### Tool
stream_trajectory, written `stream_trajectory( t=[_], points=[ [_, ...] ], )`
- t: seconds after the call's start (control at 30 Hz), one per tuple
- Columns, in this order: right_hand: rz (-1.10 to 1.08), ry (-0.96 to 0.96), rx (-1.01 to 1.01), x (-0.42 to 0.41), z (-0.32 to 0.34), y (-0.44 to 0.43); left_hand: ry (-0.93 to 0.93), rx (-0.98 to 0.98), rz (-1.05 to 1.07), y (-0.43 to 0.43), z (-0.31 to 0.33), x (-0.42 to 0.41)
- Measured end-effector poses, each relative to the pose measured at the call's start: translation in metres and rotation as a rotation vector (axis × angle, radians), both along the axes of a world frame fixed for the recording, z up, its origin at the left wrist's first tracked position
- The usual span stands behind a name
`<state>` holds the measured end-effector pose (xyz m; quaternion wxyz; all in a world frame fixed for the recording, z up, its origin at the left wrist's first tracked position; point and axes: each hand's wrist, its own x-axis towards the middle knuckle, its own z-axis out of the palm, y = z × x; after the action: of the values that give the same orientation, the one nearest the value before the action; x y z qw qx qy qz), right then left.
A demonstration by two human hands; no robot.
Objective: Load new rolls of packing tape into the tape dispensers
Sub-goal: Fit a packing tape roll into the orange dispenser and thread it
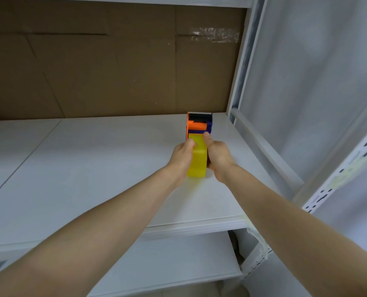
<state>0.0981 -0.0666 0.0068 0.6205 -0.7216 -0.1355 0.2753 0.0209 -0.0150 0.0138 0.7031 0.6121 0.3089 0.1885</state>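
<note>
Two hands, left hand (183,157) and right hand (218,159), clamped on translucent yellow tape roll (197,161), orange-purple plastic dispenser (199,124), white shelf (92,168)

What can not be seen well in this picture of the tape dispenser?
Head view: the hub of the tape dispenser, covered by the left hand and the right hand.
Head view: the core of the yellow tape roll, hidden by both hands.
Head view: the tape's free end, too small.
</note>
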Motion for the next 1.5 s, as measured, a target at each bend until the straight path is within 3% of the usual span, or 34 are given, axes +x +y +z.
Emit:
stream_trajectory(
  t=[0.13, 0.23, 0.37, 0.43, 0.53, 0.6, 0.7, 0.97, 1.17, 1.27, 1.5],
  points=[
    [0.069, -0.328, -0.114, -0.008, 0.002, -0.013, 0.024, 0.001, 0.015, 0.000, 0.005, 0.002],
    [0.129, -0.650, -0.380, -0.015, 0.001, -0.019, 0.090, 0.010, 0.039, 0.001, 0.009, 0.005],
    [0.180, -0.806, -0.440, -0.021, 0.000, -0.022, 0.102, -0.031, 0.085, 0.005, 0.010, 0.009],
    [0.204, -0.700, -0.320, -0.022, -0.002, -0.024, 0.103, -0.067, 0.103, 0.006, 0.012, 0.007],
    [0.107, -0.240, -0.059, -0.020, 0.004, -0.021, 0.055, -0.127, 0.056, 0.003, 0.010, 0.003],
    [-0.004, 0.029, 0.011, -0.010, 0.008, -0.015, 0.034, -0.121, 0.004, 0.000, 0.007, 0.001],
    [-0.045, 0.173, 0.063, -0.005, 0.012, -0.007, 0.024, -0.090, 0.004, -0.005, 0.004, 0.002],
    [0.037, -0.006, 0.139, -0.026, -0.002, -0.019, 0.053, -0.131, 0.092, 0.001, 0.007, 0.004],
    [-0.019, 0.118, 0.172, -0.015, 0.007, -0.025, 0.027, -0.036, 0.024, 0.000, 0.004, 0.002],
    [-0.087, 0.078, 0.029, -0.007, 0.011, -0.016, 0.030, -0.016, -0.004, -0.001, 0.002, 0.000],
    [-0.018, 0.023, 0.090, -0.011, 0.003, -0.017, 0.005, -0.035, 0.001, 0.004, -0.001, -0.002]
  ],
)
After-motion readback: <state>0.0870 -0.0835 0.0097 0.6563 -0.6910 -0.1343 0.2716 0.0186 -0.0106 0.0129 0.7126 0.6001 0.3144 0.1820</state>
